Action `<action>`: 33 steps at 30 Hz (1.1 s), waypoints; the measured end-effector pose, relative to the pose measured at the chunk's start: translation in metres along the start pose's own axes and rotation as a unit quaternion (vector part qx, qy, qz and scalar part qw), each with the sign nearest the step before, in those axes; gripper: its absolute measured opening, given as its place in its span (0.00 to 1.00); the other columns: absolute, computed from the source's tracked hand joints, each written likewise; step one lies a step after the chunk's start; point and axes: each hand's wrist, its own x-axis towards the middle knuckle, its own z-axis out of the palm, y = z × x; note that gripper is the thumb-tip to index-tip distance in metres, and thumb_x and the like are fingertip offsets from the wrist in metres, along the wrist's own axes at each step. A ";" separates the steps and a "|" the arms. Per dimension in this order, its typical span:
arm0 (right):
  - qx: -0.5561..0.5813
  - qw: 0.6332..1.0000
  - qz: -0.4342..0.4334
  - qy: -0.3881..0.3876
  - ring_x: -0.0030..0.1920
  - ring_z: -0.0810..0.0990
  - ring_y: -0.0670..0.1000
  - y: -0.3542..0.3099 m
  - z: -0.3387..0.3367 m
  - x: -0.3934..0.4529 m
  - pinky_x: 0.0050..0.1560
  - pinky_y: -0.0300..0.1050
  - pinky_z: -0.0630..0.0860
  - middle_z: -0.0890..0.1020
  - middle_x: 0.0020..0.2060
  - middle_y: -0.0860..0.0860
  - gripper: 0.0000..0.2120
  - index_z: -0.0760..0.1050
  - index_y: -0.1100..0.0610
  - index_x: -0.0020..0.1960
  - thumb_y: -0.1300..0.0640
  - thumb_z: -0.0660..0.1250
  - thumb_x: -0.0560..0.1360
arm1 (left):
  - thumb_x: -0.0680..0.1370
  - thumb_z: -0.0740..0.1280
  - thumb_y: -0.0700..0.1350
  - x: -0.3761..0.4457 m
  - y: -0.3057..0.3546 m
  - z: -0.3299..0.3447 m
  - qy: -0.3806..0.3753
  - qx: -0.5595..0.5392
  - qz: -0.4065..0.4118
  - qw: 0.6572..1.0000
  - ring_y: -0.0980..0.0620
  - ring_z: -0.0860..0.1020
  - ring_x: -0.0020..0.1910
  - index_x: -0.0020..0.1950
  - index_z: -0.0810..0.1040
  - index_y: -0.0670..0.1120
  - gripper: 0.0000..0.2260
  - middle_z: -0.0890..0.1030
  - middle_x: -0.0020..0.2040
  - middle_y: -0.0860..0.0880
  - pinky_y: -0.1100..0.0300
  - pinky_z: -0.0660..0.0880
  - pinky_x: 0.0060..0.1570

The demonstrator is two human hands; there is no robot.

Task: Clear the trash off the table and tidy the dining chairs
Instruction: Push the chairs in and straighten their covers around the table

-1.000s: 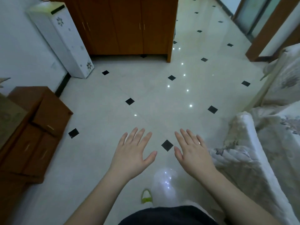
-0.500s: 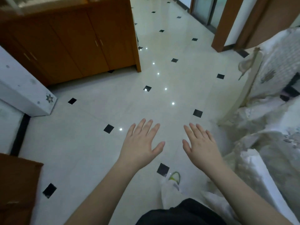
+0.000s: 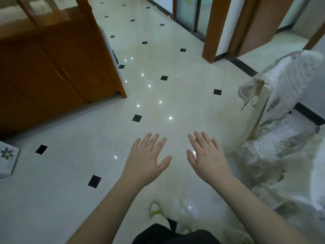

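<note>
no legible text, labels, nos. anywhere

Cabinet (image 3: 52, 67) far left; draped chair (image 3: 281, 106) right; floor (image 3: 167, 95) btwn.

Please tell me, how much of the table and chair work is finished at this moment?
Nothing shows as done: no dining table or trash is in view. In hand: nothing, since the left hand and right hand are both open and empty above the tiled floor. A cloth-covered chair stands at the right, untouched. All the work seems left.

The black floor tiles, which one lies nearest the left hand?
The black tile just left of the left hand's wrist; the others lie farther off across the floor.
</note>
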 end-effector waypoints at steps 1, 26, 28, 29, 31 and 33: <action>-0.001 1.000 0.007 0.000 0.70 0.69 0.57 0.004 0.003 0.020 0.69 0.57 0.64 0.73 0.69 0.53 0.28 0.70 0.55 0.70 0.44 0.49 0.76 | 0.76 0.40 0.67 0.022 -0.007 0.000 -0.002 -0.003 0.004 1.000 0.53 0.46 0.78 0.78 0.51 0.58 0.32 0.53 0.79 0.54 0.51 0.43 0.75; -0.022 0.961 0.274 0.032 0.68 0.72 0.57 0.212 -0.026 0.441 0.66 0.56 0.68 0.75 0.66 0.55 0.26 0.72 0.56 0.68 0.46 0.52 0.76 | 0.76 0.38 0.66 0.611 -0.001 -0.031 -0.011 -0.004 0.252 0.968 0.53 0.45 0.78 0.79 0.50 0.57 0.32 0.52 0.79 0.54 0.52 0.41 0.75; -0.015 0.957 0.288 0.027 0.68 0.71 0.57 0.247 -0.031 0.476 0.67 0.57 0.67 0.75 0.67 0.55 0.27 0.72 0.55 0.69 0.45 0.51 0.76 | 0.76 0.37 0.66 0.655 0.018 -0.035 -0.017 0.004 0.262 0.965 0.54 0.44 0.78 0.79 0.49 0.57 0.32 0.51 0.79 0.54 0.52 0.42 0.75; -0.011 0.955 0.296 0.025 0.69 0.71 0.57 0.261 -0.036 0.493 0.67 0.57 0.67 0.74 0.68 0.54 0.27 0.71 0.55 0.69 0.45 0.50 0.76 | 0.76 0.37 0.66 0.676 0.028 -0.039 -0.016 0.003 0.263 0.965 0.54 0.44 0.78 0.79 0.49 0.57 0.32 0.51 0.79 0.55 0.52 0.42 0.75; -0.014 0.953 0.300 0.029 0.69 0.71 0.57 0.292 -0.048 0.529 0.67 0.57 0.66 0.74 0.68 0.54 0.27 0.71 0.55 0.69 0.45 0.50 0.76 | 0.76 0.38 0.66 0.718 0.047 -0.047 -0.017 0.000 0.266 0.964 0.55 0.44 0.78 0.78 0.50 0.57 0.32 0.51 0.79 0.55 0.53 0.41 0.75; -0.015 0.952 0.303 0.034 0.69 0.71 0.57 0.319 -0.062 0.563 0.67 0.57 0.66 0.74 0.68 0.54 0.28 0.71 0.55 0.69 0.45 0.49 0.76 | 0.76 0.38 0.66 0.759 0.064 -0.054 -0.017 0.004 0.281 0.960 0.54 0.44 0.78 0.79 0.50 0.57 0.32 0.51 0.79 0.55 0.53 0.40 0.74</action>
